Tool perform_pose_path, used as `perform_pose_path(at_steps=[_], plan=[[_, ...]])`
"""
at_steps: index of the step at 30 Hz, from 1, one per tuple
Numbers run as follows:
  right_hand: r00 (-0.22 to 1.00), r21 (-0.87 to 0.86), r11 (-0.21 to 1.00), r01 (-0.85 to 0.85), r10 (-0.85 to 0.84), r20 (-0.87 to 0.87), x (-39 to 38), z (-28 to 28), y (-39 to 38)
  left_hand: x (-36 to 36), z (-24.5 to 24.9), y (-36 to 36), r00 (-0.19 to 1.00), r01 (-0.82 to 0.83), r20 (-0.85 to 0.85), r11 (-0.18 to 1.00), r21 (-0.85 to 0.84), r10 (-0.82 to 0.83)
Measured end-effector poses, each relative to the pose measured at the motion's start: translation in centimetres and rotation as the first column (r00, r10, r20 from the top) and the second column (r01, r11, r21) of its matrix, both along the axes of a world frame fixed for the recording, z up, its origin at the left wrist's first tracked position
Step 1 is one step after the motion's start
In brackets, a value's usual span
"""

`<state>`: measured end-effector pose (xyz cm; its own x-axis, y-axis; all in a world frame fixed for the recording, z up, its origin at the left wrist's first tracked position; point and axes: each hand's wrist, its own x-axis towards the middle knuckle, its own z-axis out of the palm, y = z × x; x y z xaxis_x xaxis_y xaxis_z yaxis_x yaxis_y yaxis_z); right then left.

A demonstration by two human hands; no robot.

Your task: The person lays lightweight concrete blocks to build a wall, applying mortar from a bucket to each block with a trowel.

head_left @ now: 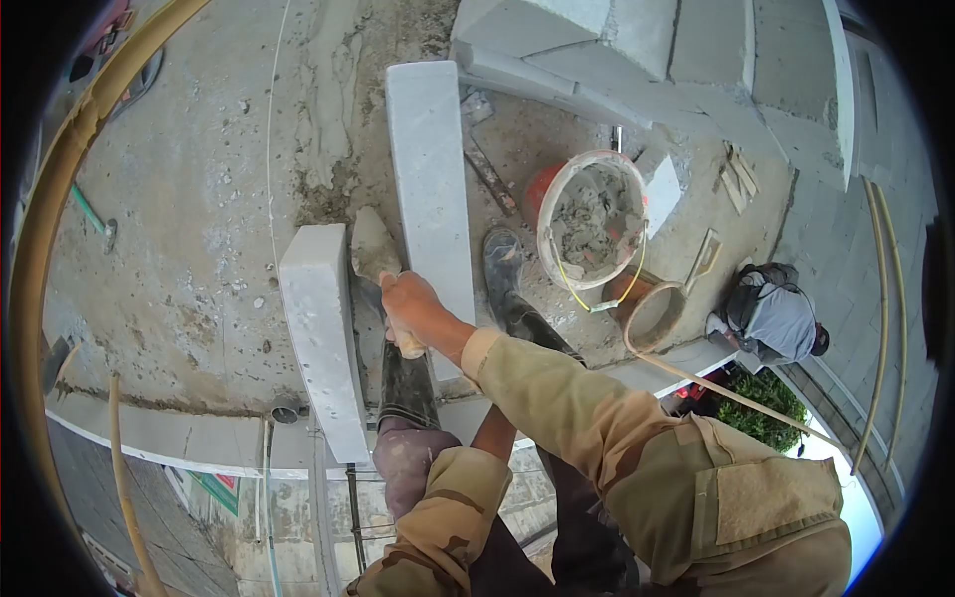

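My right hand (416, 310) is closed around the handle of a trowel (373, 244). Its mortar-smeared blade points away from me, in the gap between two pale blocks. The shorter block (320, 338) lies to the left of the trowel, and a longer block (433, 189) lies to its right, passing under my right forearm. Of my left arm, the camouflage sleeve and a bit of forearm show; the left hand is hidden behind my right sleeve, so its fingers cannot be seen.
A bucket (597, 214) of wet mortar stands right of the long block, beside a smaller orange-brown bucket (657, 313). Stacked blocks (637, 50) fill the upper right. A string (271, 149) runs along the floor. A bent-over person (776, 313) is at the right, beyond the ledge.
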<state>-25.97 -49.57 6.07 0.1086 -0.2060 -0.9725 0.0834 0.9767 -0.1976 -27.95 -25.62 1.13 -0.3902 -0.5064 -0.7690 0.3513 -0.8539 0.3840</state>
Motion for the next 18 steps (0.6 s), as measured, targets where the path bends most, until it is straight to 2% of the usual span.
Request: perform_pose_path(at_steps=[1, 2, 3, 4, 5, 6, 7, 9, 10, 11, 12, 13, 15, 16, 18], plan=[[0.982, 0.147, 0.975, -0.168, 0.178, -0.057, -1.6, 3.3, -1.1, -1.6, -0.1, 0.5, 0.999, 0.04, -0.023, 0.999, -0.029, -0.041], [0.975, 0.051, 0.982, -0.18, 0.185, -0.126, -4.4, 7.5, -0.7, -2.7, -0.1, 0.8, 0.996, 0.076, -0.036, 0.995, -0.058, -0.079], [0.949, -0.053, 0.952, -0.302, 0.295, -0.11, -7.9, 9.5, 0.6, -5.8, -8.6, 10.8, 0.993, 0.109, -0.039, 0.99, -0.089, -0.113], [0.871, -0.226, 0.853, -0.471, 0.409, -0.271, -11.5, 11.0, 3.1, -9.0, -4.7, 7.4, 0.991, 0.124, -0.048, 0.989, -0.086, -0.128], [0.807, -0.281, 0.775, -0.566, 0.452, -0.381, -15.0, 13.7, 4.0, -9.0, -1.6, 4.0, 0.985, 0.13, 0.091, 0.978, 0.163, -0.146], [0.861, -0.173, 0.86, -0.481, 0.425, -0.281, -18.6, 16.3, 3.9, -7.3, 0.5, -1.1, 0.955, 0.092, 0.225, 0.912, 0.399, -0.195], [0.917, -0.029, 0.935, -0.354, 0.341, -0.208, -21.7, 18.5, 3.7, -6.6, 3.1, -4.6, 0.971, 0.013, 0.204, 0.886, 0.464, -0.121], [0.853, 0.037, 0.909, -0.414, 0.402, -0.333, -28.3, 19.4, 5.5, -6.2, 3.1, -5.7, 0.966, 0.098, 0.17, 0.887, 0.45, -0.193], [0.593, 0.013, 0.739, -0.673, 0.55, -0.588, -32.1, 18.2, 7.2, -6.4, 3.9, -7.1, 0.964, 0.109, 0.171, 0.886, 0.45, -0.205], [0.253, 0.081, 0.503, -0.861, 0.561, -0.789, -34.8, 16.6, 8.2, -6.6, 5.1, -9.0, 0.979, 0.048, 0.153, 0.883, 0.468, -0.134], [0.138, 0.23, 0.467, -0.854, 0.63, -0.764, -35.9, 15.9, 6.7, -7.0, 5.7, -10.3, 0.989, -0.014, 0.138, 0.874, 0.486, -0.061], [0.028, 0.371, 0.419, -0.829, 0.694, -0.72, -37.2, 15.0, 5.1, -7.5, 5.6, -10.7, 0.987, -0.004, 0.141, 0.875, 0.484, -0.074], [-0.069, 0.437, 0.378, -0.816, 0.687, -0.723, -40.8, 11.1, 4.9, -8.6, 4.7, -12.0, 0.992, -0.074, 0.119, 0.978, 0.195, 0.052], [-0.057, 0.431, 0.387, -0.815, 0.688, -0.724, -41.6, 9.6, 4.3, -9.1, 4.2, -12.9, 0.991, -0.066, 0.126, 0.979, 0.194, 0.042], [-0.064, 0.343, 0.358, -0.868, 0.605, -0.794, -42.2, 6.7, 3.5, -10.6, 3.5, -15.7, 0.994, 0.068, 0.085, 0.997, -0.029, -0.065]])
